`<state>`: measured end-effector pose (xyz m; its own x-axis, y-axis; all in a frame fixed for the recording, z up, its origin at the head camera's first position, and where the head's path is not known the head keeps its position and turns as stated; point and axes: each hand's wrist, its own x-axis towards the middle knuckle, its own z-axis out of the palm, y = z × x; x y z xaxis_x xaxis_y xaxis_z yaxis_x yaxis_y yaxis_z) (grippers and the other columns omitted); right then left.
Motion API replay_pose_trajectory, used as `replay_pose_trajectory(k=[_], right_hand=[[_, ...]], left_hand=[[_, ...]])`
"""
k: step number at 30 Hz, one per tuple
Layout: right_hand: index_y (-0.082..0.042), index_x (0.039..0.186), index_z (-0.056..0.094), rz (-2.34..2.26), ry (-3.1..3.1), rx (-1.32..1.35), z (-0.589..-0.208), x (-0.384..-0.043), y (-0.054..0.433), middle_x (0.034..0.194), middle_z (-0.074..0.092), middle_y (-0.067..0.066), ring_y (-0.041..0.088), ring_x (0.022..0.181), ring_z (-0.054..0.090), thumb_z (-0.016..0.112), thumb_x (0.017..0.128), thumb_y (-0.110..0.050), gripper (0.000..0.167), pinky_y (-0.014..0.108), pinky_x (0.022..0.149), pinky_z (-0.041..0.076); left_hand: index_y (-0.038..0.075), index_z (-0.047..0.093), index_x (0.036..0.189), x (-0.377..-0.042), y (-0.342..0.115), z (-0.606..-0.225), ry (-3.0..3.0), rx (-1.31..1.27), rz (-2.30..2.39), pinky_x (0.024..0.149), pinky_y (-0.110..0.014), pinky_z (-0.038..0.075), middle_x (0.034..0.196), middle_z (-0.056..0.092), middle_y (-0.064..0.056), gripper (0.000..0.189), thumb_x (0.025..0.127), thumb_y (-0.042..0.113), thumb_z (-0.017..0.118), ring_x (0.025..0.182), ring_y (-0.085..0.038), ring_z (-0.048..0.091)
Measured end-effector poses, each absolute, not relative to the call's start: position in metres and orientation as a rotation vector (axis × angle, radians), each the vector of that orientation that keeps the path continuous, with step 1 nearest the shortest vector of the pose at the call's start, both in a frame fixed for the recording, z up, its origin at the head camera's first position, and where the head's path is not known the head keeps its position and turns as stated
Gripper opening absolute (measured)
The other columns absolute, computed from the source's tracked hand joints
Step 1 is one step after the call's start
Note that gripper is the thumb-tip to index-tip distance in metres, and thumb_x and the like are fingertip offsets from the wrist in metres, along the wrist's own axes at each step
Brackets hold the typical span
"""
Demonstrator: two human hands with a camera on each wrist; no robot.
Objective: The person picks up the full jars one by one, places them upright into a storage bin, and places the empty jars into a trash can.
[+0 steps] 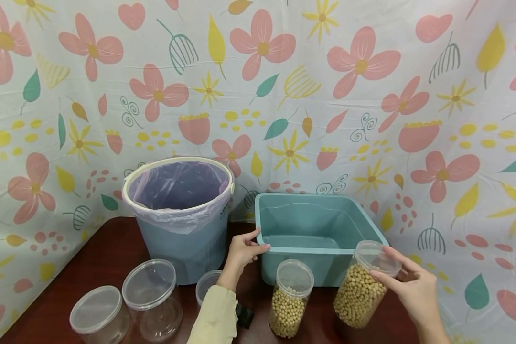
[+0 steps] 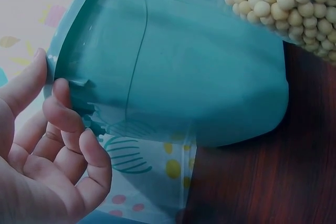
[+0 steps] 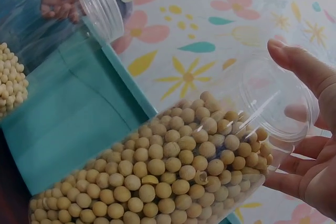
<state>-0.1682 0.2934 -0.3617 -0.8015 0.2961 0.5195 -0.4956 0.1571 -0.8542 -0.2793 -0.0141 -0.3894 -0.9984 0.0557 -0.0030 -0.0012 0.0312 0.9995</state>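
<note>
My left hand (image 1: 242, 251) pinches the rim of a teal plastic basin (image 1: 331, 270) at its front left corner; in the left wrist view, the thumb and index finger meet at that rim. With my right hand (image 1: 414, 286) I grip a clear jar of soybeans (image 1: 359, 298) around its lidded top. That jar leans to one side in front of the basin's right corner, and the right wrist view shows the beans (image 3: 157, 182) reaching most of the way up. A second jar of soybeans (image 1: 289, 308) stands upright between my hands, with its clear lid on.
A blue bin (image 1: 185, 253) with a plastic liner stands left of the basin. Clear lidded jars (image 1: 152, 291) (image 1: 99, 315) are at the front left, and another jar (image 1: 207, 282) is partly behind my left sleeve. A patterned cloth (image 1: 249, 110) hangs behind the dark wooden table (image 1: 99, 253).
</note>
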Motion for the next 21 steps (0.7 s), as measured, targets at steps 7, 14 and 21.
replay_pose_trajectory(k=[7, 14, 21], right_hand=[[0.02, 0.11, 0.053, 1.704, -1.782, 0.287, -0.35, -0.17, 0.293, 0.094, 0.067, 0.002, 0.012, 0.063, 0.064, 0.064, 0.061, 0.028, 0.051, 0.022, 0.052, 0.049], [0.021, 0.105, 0.054, 1.689, -1.724, 0.231, -0.334, -0.17, 0.29, 0.091, 0.067, 0.003, 0.012, 0.059, 0.063, 0.062, 0.059, 0.031, 0.048, 0.02, 0.051, 0.049], [0.024, 0.102, 0.054, 1.689, -1.633, 0.317, -0.316, -0.173, 0.291, 0.092, 0.066, 0.005, 0.012, 0.057, 0.063, 0.059, 0.061, 0.032, 0.042, 0.018, 0.052, 0.048]], left_hand=[[0.008, 0.054, 0.124, -0.278, -0.014, -0.388, 2.221, 0.048, 2.144, 0.042, -0.021, 0.037, 0.06, 0.054, -0.002, 0.058, 0.07, 0.008, 0.076, 0.041, -0.009, 0.042], [0.009, 0.053, 0.125, -0.277, -0.013, -0.387, 2.211, 0.072, 2.157, 0.042, -0.021, 0.037, 0.061, 0.057, -0.002, 0.058, 0.071, 0.009, 0.076, 0.041, -0.008, 0.043], [0.009, 0.053, 0.126, -0.277, -0.013, -0.388, 2.209, 0.06, 2.159, 0.042, -0.021, 0.037, 0.061, 0.058, -0.002, 0.058, 0.072, 0.009, 0.075, 0.041, -0.009, 0.043]])
